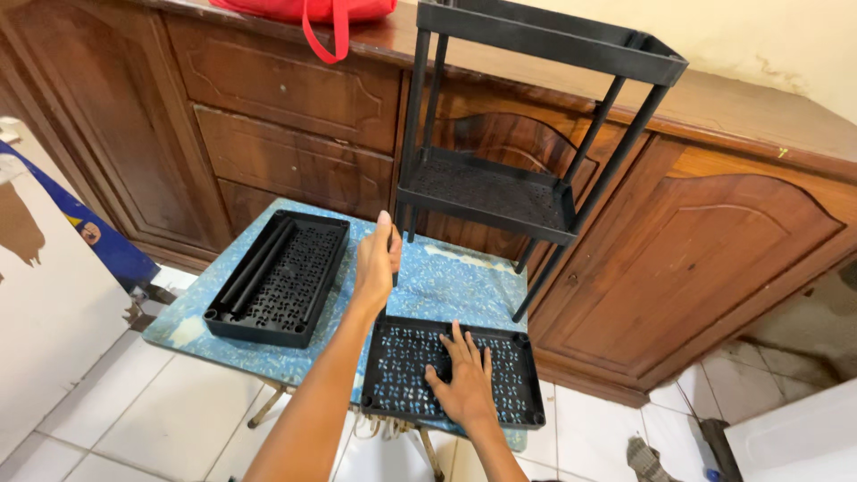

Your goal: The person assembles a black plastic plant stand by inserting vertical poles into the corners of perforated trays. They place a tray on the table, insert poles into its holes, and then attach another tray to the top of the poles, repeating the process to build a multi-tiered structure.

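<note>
Left hand (377, 257) is up, fingers curled tight round a thin black pole (391, 259) that stands upright at the near left corner of the perforated black shelf tray (513, 379); only a short length of the pole shows above and below the fist. Right hand (464, 379) lies flat, palm down, fingers spread, pressing on the middle of that same tray, gripping nothing. The tray sits at the near edge of a small blue speckled table (446, 281), partly overhanging it. Over to the left on the table, well apart from the hands, a second black tray (308, 272) lies with several loose black poles (259, 268) resting along its left side. At the far side of the table stands a black two-tier rack (500, 192), already put together, its legs on the tabletop and its upper tier (571, 45) high in the view. Behind it all runs a brown wooden cabinet (295, 116) with a red bag (308, 11) on top, white floor tiles (178, 419) below
</note>
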